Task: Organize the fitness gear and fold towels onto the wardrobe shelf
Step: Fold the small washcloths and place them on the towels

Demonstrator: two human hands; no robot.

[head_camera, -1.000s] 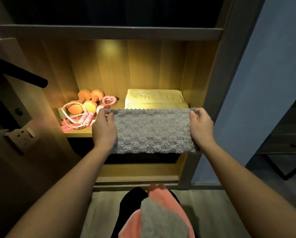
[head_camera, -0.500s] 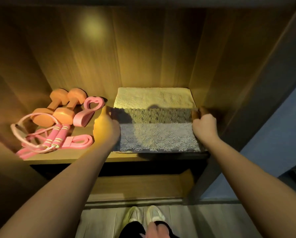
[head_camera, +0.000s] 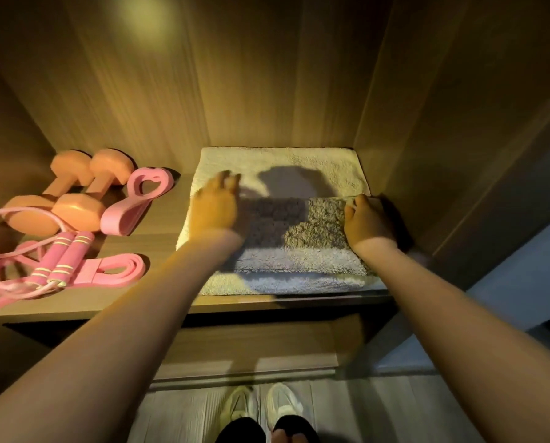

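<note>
A folded grey towel [head_camera: 299, 251] lies on top of a folded cream towel [head_camera: 280, 161] at the right end of the wardrobe shelf [head_camera: 133, 303]. My left hand [head_camera: 216, 204] rests flat on the grey towel's left edge, its straight fingers reaching onto the cream towel. My right hand [head_camera: 368, 223] curls its fingers round the grey towel's far right corner, close to the wardrobe's side wall. On the left of the shelf are two orange dumbbells [head_camera: 72, 193], a pink heart-shaped grip trainer [head_camera: 136, 199], a pink jump rope [head_camera: 59, 262] and a pink resistance band [head_camera: 114, 270].
The wardrobe's right side wall [head_camera: 427, 139] stands hard against the towels. A strip of bare shelf separates the towels from the gear. Below the shelf's front edge are a lower board, the wooden floor and my shoes [head_camera: 267, 407].
The grey towel went from hanging in front of the shelf to lying on the cream towel. My left hand released its corner and flattened forward. The view moved closer.
</note>
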